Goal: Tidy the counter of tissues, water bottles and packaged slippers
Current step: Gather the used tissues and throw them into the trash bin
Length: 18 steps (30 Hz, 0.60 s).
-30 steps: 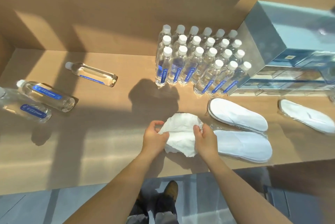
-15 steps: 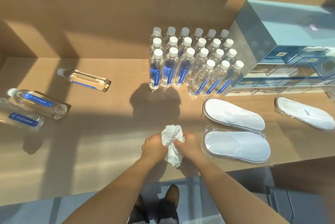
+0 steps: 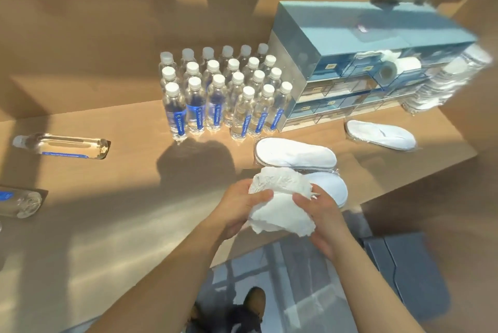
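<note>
A crumpled white tissue [image 3: 280,203] is held up between my left hand [image 3: 239,208] and my right hand [image 3: 320,214], just over the counter's front edge. Right behind it lie two packaged white slippers [image 3: 296,156], the nearer one partly hidden by the tissue. A third packaged slipper [image 3: 381,138] lies further right. Several upright water bottles [image 3: 223,92] stand in rows at the back. One bottle [image 3: 60,145] lies on its side at the left, another [image 3: 18,203] at the left edge.
A blue drawer organiser [image 3: 350,63] stands at the back right with a tissue roll [image 3: 398,67] in it. A stack of packaged slippers [image 3: 447,82] sits to its right. The wooden counter [image 3: 121,224] ends just before my feet. A dark bin [image 3: 404,265] stands below right.
The tissue was squeezed into a tight wad half a second ago; now it is spread wider between both hands and has shifted right, over the nearer slipper. The camera has turned right.
</note>
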Available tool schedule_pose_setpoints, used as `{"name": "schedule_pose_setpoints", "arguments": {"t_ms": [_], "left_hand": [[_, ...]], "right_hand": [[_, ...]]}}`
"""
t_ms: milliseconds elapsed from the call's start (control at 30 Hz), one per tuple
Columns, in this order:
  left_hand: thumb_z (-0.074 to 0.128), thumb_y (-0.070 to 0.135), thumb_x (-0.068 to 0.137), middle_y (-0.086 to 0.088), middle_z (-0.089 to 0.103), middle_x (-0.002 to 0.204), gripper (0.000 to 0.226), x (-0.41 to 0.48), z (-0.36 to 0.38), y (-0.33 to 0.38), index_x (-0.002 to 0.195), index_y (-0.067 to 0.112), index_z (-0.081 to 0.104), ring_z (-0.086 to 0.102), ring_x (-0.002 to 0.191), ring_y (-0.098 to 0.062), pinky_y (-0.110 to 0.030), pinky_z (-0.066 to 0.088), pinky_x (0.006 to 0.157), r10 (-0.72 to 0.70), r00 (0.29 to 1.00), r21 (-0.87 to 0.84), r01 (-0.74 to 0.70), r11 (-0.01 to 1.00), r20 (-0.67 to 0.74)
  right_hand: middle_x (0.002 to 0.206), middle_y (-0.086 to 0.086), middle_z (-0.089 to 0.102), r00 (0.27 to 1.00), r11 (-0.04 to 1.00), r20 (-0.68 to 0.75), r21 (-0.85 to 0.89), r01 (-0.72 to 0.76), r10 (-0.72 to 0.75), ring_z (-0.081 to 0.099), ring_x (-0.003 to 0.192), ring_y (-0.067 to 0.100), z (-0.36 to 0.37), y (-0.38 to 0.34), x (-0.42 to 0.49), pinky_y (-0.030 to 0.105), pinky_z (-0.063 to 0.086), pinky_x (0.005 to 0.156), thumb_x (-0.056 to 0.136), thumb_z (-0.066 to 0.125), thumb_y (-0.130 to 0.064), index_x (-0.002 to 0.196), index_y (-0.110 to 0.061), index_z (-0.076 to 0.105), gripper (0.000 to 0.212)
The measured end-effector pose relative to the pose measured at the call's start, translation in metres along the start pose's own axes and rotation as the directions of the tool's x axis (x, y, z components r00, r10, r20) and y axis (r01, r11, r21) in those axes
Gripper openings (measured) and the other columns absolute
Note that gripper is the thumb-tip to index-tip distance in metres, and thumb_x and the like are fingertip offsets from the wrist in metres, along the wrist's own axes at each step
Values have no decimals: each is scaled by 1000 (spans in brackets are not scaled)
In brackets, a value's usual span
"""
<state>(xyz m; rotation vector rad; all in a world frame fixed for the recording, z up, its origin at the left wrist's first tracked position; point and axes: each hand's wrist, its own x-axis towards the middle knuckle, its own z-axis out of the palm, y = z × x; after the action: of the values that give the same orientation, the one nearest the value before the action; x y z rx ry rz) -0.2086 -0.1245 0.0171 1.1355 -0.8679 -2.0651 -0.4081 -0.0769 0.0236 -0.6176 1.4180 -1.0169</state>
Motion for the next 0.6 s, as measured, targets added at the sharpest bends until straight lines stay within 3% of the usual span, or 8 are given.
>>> {"name": "schedule_pose_setpoints", "arguments": {"t_ms": [67,167,300,400,600], "left_hand": [[71,8,91,-11,80,104,20,0,37,-15,111,7,74,75,87,-26,-35,61,67,56,998,128,-52,990,-28],[72,17,91,-4,80,105,15,0,95,-44,105,19,75,76,97,-24,-42,62,81,131,991,282,-124,951,-8],[73,26,91,11,76,114,21,-2,176,-93,109,34,71,73,105,-11,-35,61,90,60,989,408,-111,906,136],[73,26,88,9,75,111,25,-3,243,-143,113,25,68,72,101,-11,-29,61,83,-60,980,513,-46,857,188],[77,7,80,-16,77,107,22,-15,378,-273,101,4,71,75,95,-33,-36,58,69,-241,961,482,148,864,136]], "right_hand": [[125,15,74,997,991,-74,129,-15,24,71,114,36,-31,5,-22,59,54,99,94,70,-29,135,-13,62,44],[128,19,72,991,921,-50,376,-99,127,71,116,34,-76,13,-65,54,54,102,100,59,-32,132,-8,67,41],[138,25,64,986,910,-97,407,-82,132,63,127,43,-161,50,-113,57,46,110,92,70,-4,142,-2,55,53],[130,23,70,967,910,-208,412,-52,150,66,121,43,-235,80,-157,56,48,109,92,65,2,137,-3,58,46],[119,18,77,913,917,-343,392,-76,222,73,111,39,-388,141,-241,58,52,105,95,61,3,125,-8,67,33]]}}
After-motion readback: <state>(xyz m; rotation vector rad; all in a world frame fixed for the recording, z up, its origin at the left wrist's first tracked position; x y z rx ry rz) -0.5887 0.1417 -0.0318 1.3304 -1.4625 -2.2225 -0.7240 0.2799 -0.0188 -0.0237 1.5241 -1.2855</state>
